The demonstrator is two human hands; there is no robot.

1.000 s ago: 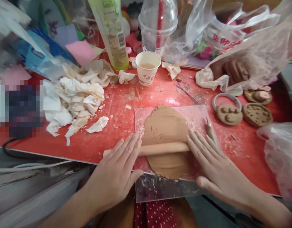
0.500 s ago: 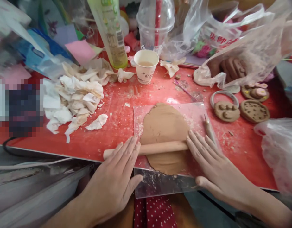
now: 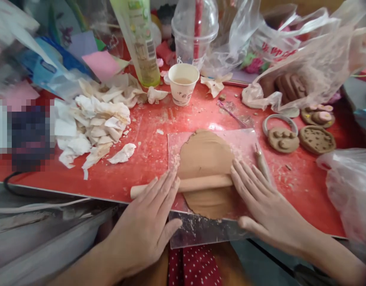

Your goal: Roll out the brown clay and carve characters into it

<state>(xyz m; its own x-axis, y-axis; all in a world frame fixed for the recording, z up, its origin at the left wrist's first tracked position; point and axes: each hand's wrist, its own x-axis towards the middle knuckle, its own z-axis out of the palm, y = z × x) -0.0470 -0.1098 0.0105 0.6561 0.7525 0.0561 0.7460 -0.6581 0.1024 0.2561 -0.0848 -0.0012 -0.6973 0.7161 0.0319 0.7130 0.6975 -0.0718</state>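
Observation:
A wooden rolling pin (image 3: 205,183) lies across a flattened brown clay slab (image 3: 207,153). My left hand (image 3: 149,218) rests on the pin near its left end, fingers stretched out flat. On the pin's right part lies my right hand (image 3: 259,202), its fingers also straight, hiding that end. Beneath the clay is a clear plastic sheet (image 3: 197,232) whose near edge hangs past the table's front. A thin tool with a pointed metal tip (image 3: 262,163) lies just beyond my right fingers.
On the red table (image 3: 147,139), crumpled tissues (image 3: 96,127) pile up at left. A paper cup (image 3: 183,89) with liquid stands behind the clay. At right are a grey ring (image 3: 280,117), shaped clay discs (image 3: 316,139) and a plastic bag (image 3: 346,190).
Both hands still lie flat on the rolling pin. My right hand has shifted slightly left and up, and my left hand slightly right. The pin has barely moved.

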